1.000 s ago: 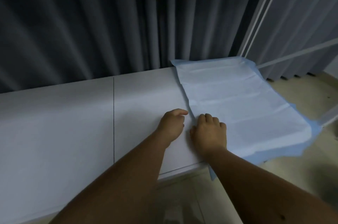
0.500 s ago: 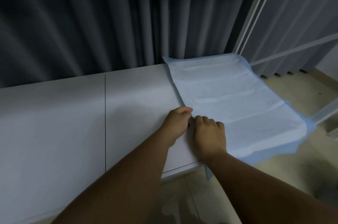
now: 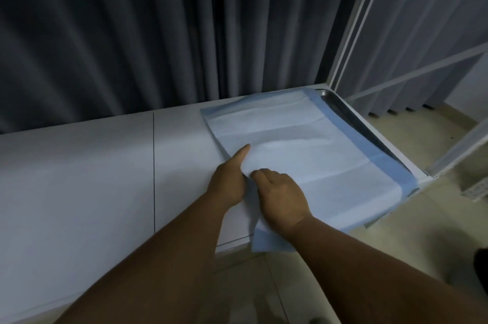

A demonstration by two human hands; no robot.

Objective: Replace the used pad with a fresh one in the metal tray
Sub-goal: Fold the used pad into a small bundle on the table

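Observation:
A light-blue pad (image 3: 303, 144) with a darker blue border lies over the metal tray (image 3: 352, 115) at the right end of the white counter (image 3: 105, 165). Only the tray's dark right rim shows beside the pad. My left hand (image 3: 229, 178) is at the pad's left edge, index finger stretched along it, the other fingers curled where the edge bunches up. My right hand (image 3: 282, 198) lies on the pad right beside it, fingers curled and pinching the same raised fold. The pad's near corner hangs over the counter's front edge.
Dark curtains (image 3: 132, 33) hang directly behind the counter. A white metal frame (image 3: 351, 19) rises at the tray's far right corner, with cross bars to the right. Beige floor (image 3: 422, 231) lies beyond the counter's right end and in front of it.
The pad has slid left and its left edge has bunched between my hands, uncovering the tray's right rim. My left index finger has straightened out. The camera has come closer.

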